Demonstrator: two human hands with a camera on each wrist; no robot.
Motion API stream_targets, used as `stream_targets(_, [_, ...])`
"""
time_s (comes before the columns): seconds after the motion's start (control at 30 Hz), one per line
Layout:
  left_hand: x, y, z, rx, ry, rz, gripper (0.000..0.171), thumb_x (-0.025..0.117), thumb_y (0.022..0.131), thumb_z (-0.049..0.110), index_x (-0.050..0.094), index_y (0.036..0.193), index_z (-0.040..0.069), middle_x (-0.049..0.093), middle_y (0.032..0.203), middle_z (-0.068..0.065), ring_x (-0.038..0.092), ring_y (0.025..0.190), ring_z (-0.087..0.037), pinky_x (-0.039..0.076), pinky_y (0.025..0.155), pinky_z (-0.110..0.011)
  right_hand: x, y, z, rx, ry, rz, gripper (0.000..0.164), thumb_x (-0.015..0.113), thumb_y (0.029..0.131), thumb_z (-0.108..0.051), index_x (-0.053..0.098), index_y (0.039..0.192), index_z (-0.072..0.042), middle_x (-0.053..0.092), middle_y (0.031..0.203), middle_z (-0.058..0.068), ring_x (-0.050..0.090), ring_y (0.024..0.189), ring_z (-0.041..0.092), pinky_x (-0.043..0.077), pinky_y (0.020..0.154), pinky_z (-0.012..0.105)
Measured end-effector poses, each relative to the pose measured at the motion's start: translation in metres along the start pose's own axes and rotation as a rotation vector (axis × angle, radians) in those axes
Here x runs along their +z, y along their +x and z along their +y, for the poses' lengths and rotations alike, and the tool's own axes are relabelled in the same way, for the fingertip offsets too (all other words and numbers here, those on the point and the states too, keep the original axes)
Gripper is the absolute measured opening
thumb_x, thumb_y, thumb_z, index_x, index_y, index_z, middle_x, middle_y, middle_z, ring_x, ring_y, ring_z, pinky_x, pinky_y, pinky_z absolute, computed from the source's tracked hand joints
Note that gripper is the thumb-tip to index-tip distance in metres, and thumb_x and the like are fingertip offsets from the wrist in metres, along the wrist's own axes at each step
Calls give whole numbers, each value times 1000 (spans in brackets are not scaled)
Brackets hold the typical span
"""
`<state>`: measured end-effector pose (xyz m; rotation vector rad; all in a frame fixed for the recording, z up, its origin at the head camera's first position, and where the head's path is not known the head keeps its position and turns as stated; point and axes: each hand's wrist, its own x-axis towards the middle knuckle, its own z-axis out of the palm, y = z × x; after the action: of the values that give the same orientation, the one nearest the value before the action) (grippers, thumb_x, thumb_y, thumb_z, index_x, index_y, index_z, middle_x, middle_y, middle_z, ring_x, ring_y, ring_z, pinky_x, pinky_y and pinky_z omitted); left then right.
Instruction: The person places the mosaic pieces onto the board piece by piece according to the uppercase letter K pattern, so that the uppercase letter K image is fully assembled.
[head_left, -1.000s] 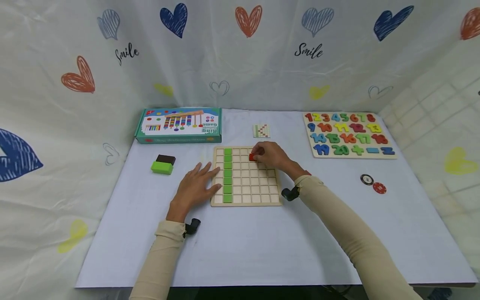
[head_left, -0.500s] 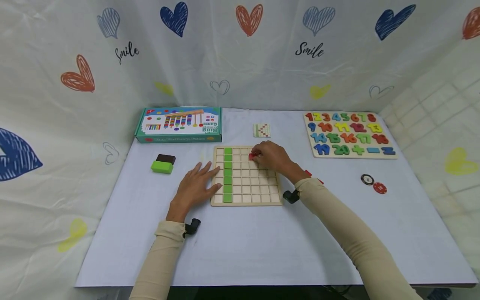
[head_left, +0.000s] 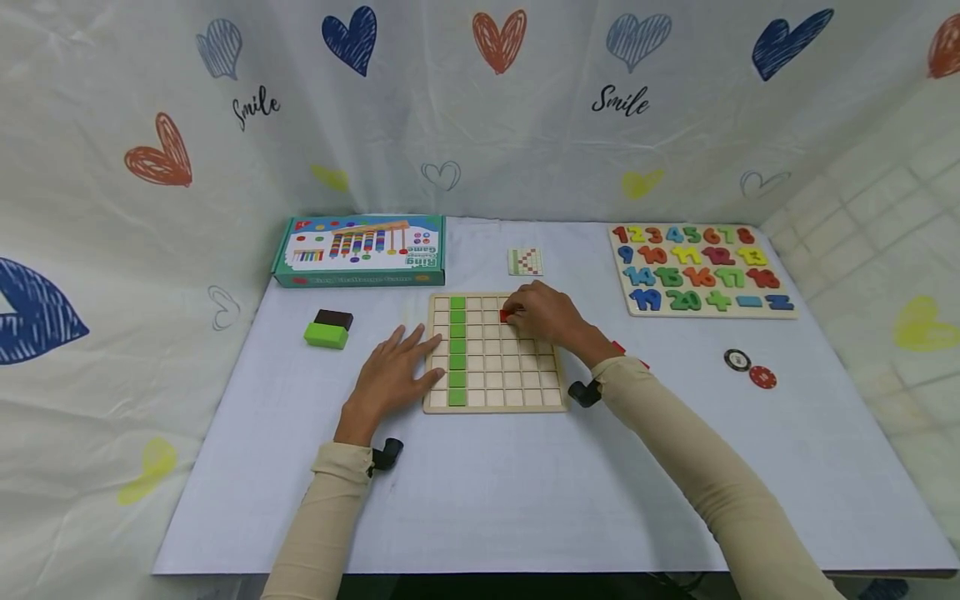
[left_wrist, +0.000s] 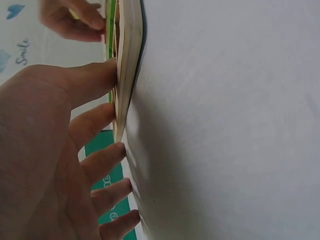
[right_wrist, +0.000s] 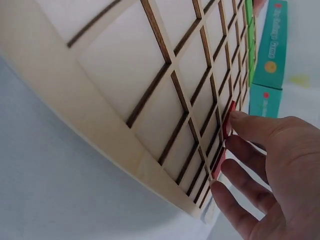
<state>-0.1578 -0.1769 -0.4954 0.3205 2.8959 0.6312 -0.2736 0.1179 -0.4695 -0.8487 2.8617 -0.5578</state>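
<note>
At the tips of the right grip (head_left: 542, 313) is a red tile (head_left: 504, 317), pinched, at the far part of the wooden board (head_left: 495, 409). The left grip (head_left: 388, 371) is spread out, holding nothing, its thumb touching the board's side. To do this well, line the tile up with its square and press softly, with the board held steady. A white tabletop (head_left: 465, 492) lies under both grips; past them hangs a heart-covered sheet (head_left: 480, 125).
</note>
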Motion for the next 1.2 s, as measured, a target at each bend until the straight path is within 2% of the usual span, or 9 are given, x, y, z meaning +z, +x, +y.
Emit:
stream_targets(0.23, [0,-1,1,1,-8,1,66,66,103,47,47,162,25,32,173,-8,18,163,-39,22,129,-61,-18,-14,12,67,120,24,23,71,104,-22,78,121,-9,75,118,9,66,108,28,57,85,48])
stream_targets(0.37, [0,-1,2,0,-5,-6,66,66,103,46,46,163,24,31,173,-8,17,163,-40,21,129,-64,-34,-32,24,121,130,-18,25,70,103,-20,77,123,-7,76,119,9,67,106,27,58,82,44])
stream_targets(0.47, [-1,-1,2,-5,-7,-12,66,65,104,46,46,163,24,31,174,-8,16,163,-40,21,129,-64,-48,-48,37,180,117,-107,25,71,103,-21,76,123,-8,76,118,10,67,100,26,59,79,40])
stream_targets(0.57, [-2,-2,3,-6,-15,-14,66,66,104,45,46,163,23,31,174,-9,16,163,-40,21,129,-64,-62,-64,52,265,114,-230,25,74,101,-23,74,121,-7,73,116,11,66,96,26,59,78,38])
stream_targets(0.7, [-3,-2,4,-5,-22,-18,66,66,103,45,46,163,23,31,174,-9,16,163,-40,20,129,-64,-75,-84,71,371,94,-376,36,79,97,-32,69,119,-4,71,109,11,64,96,27,59,80,41])
stream_targets(0.8, [-3,-2,3,-7,-26,-19,66,66,103,45,46,163,23,31,174,-9,16,164,-40,19,129,-64,-77,-92,80,426,80,-440,47,81,95,-38,68,119,0,70,102,10,63,97,28,57,80,40])
stream_targets(0.9, [-2,-1,3,-6,-33,-19,66,66,103,45,46,163,23,31,174,-9,15,163,-40,19,129,-64,-75,-97,84,463,93,-455,50,80,95,-38,69,121,2,69,101,10,61,96,27,55,77,38])
stream_targets(1.07, [-2,-1,2,-12,-38,-21,66,66,103,45,46,163,23,30,174,-9,15,164,-40,19,129,-64,-72,-98,79,481,122,-428,47,79,95,-33,67,122,4,68,100,12,60,93,27,54,74,35])
stream_targets(1.2, [-2,-1,3,-7,-43,-16,66,66,103,44,46,163,23,30,174,-9,15,163,-40,19,129,-64,-71,-97,80,509,138,-435,48,81,94,-33,65,123,3,68,101,13,61,95,28,56,76,37])
